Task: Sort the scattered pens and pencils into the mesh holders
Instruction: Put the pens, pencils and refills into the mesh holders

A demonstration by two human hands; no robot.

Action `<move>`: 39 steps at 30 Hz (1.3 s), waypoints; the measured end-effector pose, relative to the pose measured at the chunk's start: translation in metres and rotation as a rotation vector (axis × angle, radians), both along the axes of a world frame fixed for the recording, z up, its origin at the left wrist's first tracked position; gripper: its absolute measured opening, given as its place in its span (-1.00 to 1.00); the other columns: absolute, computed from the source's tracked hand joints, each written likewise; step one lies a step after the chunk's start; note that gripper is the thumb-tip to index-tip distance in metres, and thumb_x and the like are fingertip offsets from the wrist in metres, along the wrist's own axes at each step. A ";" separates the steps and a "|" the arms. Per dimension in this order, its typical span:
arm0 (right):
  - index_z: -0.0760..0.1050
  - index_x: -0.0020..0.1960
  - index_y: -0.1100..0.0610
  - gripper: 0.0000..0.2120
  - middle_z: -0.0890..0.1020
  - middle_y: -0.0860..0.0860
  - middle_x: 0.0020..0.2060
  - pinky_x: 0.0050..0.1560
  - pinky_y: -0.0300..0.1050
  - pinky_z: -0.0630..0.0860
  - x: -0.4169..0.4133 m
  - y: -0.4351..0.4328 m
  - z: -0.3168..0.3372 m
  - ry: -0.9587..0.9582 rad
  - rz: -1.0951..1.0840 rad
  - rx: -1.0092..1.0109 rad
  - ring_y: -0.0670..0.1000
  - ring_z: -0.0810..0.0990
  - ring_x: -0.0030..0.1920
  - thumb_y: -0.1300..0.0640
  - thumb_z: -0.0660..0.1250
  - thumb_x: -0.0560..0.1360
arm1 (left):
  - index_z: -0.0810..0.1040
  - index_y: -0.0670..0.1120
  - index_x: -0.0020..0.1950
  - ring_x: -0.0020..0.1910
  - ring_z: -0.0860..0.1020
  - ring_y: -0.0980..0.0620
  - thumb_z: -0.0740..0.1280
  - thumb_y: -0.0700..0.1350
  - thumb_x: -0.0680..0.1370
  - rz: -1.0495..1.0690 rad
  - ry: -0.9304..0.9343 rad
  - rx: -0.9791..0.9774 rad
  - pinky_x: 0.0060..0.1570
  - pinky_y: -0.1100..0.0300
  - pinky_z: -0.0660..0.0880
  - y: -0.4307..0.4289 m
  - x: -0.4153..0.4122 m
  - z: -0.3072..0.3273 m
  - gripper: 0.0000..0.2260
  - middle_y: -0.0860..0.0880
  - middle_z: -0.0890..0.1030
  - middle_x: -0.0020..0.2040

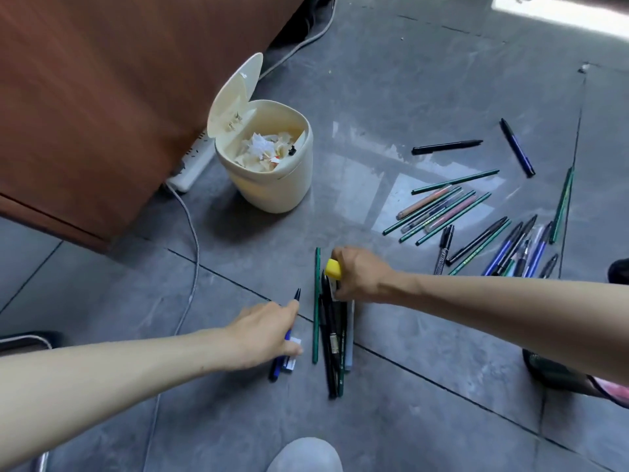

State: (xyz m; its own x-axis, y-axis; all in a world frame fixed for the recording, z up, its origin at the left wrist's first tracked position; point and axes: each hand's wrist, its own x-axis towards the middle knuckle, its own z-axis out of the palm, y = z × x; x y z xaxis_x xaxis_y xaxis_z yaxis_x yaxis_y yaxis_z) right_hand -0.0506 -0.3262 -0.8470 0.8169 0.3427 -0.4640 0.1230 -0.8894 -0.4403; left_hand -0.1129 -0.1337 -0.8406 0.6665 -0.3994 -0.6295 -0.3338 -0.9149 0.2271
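Note:
My left hand (269,332) grips a blue pen (284,349) low over the grey floor, its dark tip pointing away from me. My right hand (360,275) holds a bundle of black pens and green pencils (335,338) by its upper end, a yellow-capped marker (333,269) among them. The bundle's lower ends hang toward the floor. A single green pencil (317,301) lies just left of it. Several more pens and pencils (476,226) are scattered on the floor at the right. A black mesh holder (544,369) shows partly under my right forearm.
A cream flip-lid bin (272,165) full of paper scraps stands ahead. A brown cabinet (102,97) fills the upper left, with a white power strip (194,165) and grey cable (190,267) beside it. A grey shoe toe (304,454) shows at the bottom.

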 end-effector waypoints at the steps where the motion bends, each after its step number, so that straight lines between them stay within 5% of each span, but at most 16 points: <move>1: 0.37 -0.11 0.12 -0.76 0.48 0.07 -0.23 -0.33 -0.16 0.32 -0.003 0.001 0.000 0.004 0.002 0.022 0.13 0.47 -0.21 0.19 0.40 0.32 | 0.23 -0.05 -0.11 -0.27 0.38 -0.12 0.35 0.17 0.43 0.000 0.004 0.005 -0.34 0.08 0.23 0.000 -0.002 -0.001 -0.61 -0.02 0.39 -0.29; 7: 0.22 -0.33 0.00 -0.67 0.38 -0.08 -0.42 -0.36 -0.20 0.26 -0.016 -0.006 0.009 0.040 -0.095 0.115 0.08 0.42 -0.28 0.22 0.38 0.30 | 0.17 -0.05 -0.09 -0.22 0.43 -0.20 0.34 0.10 0.43 -0.042 -0.059 -0.002 -0.32 0.09 0.26 -0.005 -0.009 -0.007 -0.62 -0.07 0.43 -0.26; 12: 0.23 -0.32 -0.03 -0.67 0.46 -0.03 -0.36 -0.47 -0.22 0.25 -0.016 -0.020 0.025 0.047 -0.179 0.121 0.05 0.45 -0.28 0.20 0.39 0.34 | 0.20 -0.07 -0.09 -0.05 0.51 -0.29 0.25 -0.08 0.42 -0.119 -0.081 0.057 -0.27 0.08 0.27 -0.011 -0.016 -0.007 -0.78 -0.21 0.53 -0.07; 16: 0.35 -0.24 0.05 -0.74 0.54 0.05 -0.33 -0.42 -0.19 0.43 -0.022 -0.029 0.041 0.176 -0.287 0.211 0.00 0.50 -0.38 0.26 0.43 0.32 | 0.40 -0.08 -0.05 0.03 0.54 -0.19 0.27 -0.18 0.40 -0.019 0.094 0.177 -0.23 0.15 0.35 -0.028 -0.005 0.002 -0.85 -0.18 0.58 0.02; 18: 0.38 -0.21 0.09 -0.77 0.55 0.10 -0.32 -0.44 -0.20 0.46 -0.025 -0.035 0.050 0.262 -0.329 0.271 -0.01 0.51 -0.43 0.30 0.42 0.34 | 0.46 -0.06 -0.08 -0.11 0.58 -0.09 0.24 -0.19 0.38 -0.004 0.205 0.177 -0.26 0.18 0.44 -0.034 0.006 0.007 -0.86 -0.13 0.64 -0.09; 23: 0.55 -0.01 0.26 -0.78 0.59 0.19 -0.30 -0.42 -0.23 0.44 -0.036 -0.058 0.078 0.453 -0.457 0.416 0.01 0.47 -0.45 0.40 0.37 0.35 | 0.52 -0.05 -0.25 -0.54 0.45 0.16 0.26 -0.11 0.37 0.002 0.298 -0.024 -0.54 0.40 0.35 -0.051 0.033 0.029 -0.93 0.02 0.54 -0.51; 29: 0.51 -0.08 0.19 -0.94 0.56 0.12 -0.34 -0.43 -0.23 0.42 -0.056 -0.103 0.116 0.556 -0.752 0.709 0.00 0.47 -0.44 0.28 0.35 0.46 | 0.40 0.19 0.10 -0.55 0.40 0.15 0.47 0.18 0.32 0.231 0.533 -0.591 -0.59 0.31 0.22 -0.120 0.051 0.071 -0.58 0.06 0.48 -0.50; 35: 0.51 -0.09 0.17 -0.81 0.57 0.05 -0.36 -0.35 -0.18 0.49 -0.082 -0.176 0.152 0.443 -0.942 0.712 -0.03 0.53 -0.42 0.04 0.39 0.48 | 0.36 0.20 0.24 -0.55 0.38 0.12 0.43 0.22 0.37 0.055 0.635 -0.701 -0.57 0.33 0.20 -0.200 0.040 0.109 -0.50 0.04 0.49 -0.48; 39: 0.51 -0.09 0.18 -0.84 0.57 0.06 -0.40 -0.37 -0.19 0.53 -0.099 -0.221 0.169 0.362 -1.067 0.747 -0.02 0.54 -0.43 0.07 0.37 0.48 | 0.41 0.07 0.26 -0.55 0.35 0.09 0.44 0.05 0.45 0.086 0.608 -0.718 -0.56 0.36 0.17 -0.262 0.030 0.125 -0.58 -0.02 0.50 -0.44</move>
